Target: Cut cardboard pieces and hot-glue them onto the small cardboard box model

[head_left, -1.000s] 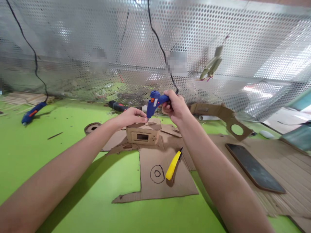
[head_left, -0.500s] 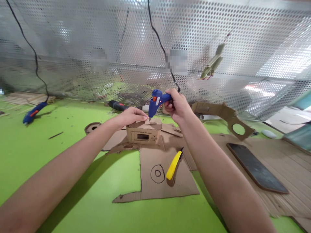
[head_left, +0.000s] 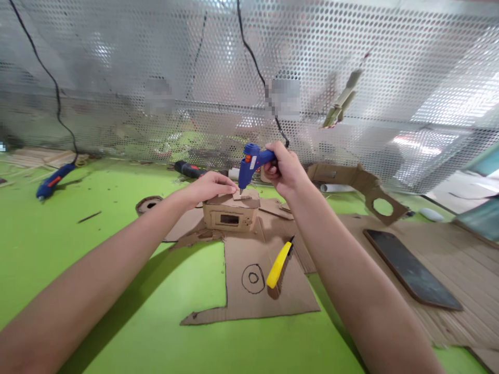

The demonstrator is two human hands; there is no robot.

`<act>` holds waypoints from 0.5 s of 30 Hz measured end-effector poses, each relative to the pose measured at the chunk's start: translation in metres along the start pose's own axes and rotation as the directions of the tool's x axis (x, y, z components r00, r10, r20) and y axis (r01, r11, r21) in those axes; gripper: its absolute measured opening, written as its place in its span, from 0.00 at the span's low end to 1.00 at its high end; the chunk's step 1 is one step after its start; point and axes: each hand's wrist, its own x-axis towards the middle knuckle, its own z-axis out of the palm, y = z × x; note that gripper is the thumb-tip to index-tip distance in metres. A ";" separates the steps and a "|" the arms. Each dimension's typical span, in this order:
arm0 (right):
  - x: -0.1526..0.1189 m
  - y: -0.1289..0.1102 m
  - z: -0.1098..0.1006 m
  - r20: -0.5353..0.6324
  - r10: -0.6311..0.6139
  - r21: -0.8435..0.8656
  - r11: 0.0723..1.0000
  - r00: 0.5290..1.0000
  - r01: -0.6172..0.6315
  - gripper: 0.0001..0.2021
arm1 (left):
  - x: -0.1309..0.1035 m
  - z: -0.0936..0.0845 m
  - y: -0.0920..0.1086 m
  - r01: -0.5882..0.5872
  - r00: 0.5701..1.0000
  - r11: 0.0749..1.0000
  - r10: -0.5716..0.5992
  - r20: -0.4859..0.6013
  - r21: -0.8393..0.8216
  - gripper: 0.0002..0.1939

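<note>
In my right hand is a blue hot glue gun, my fingers wrapped round its handle. Its nozzle points down and meets a small cardboard piece on top of a cardboard box. The box has a rectangular window cut in its front and some small marks beside it. From the left, my left hand rests over the box top, its fingertips pinching the edge of the small piece. Its thumb side is partly hidden.
A yellow utility knife lies on a cut cardboard sheet with drawn circles. At right are a phone and a curved cardboard piece. A second glue gun lies left. Perforated metal stands behind, with hanging cords.
Both hands and the glue gun stay almost still at the box top. The bundle hanging by the perforated metal has turned slightly.
</note>
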 end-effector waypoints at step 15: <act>-0.001 0.001 0.001 -0.001 0.003 0.037 0.999 1.000 -0.003 0.23 | 0.003 0.005 0.002 -0.107 0.990 0.982 0.090 -0.110 -0.155 0.07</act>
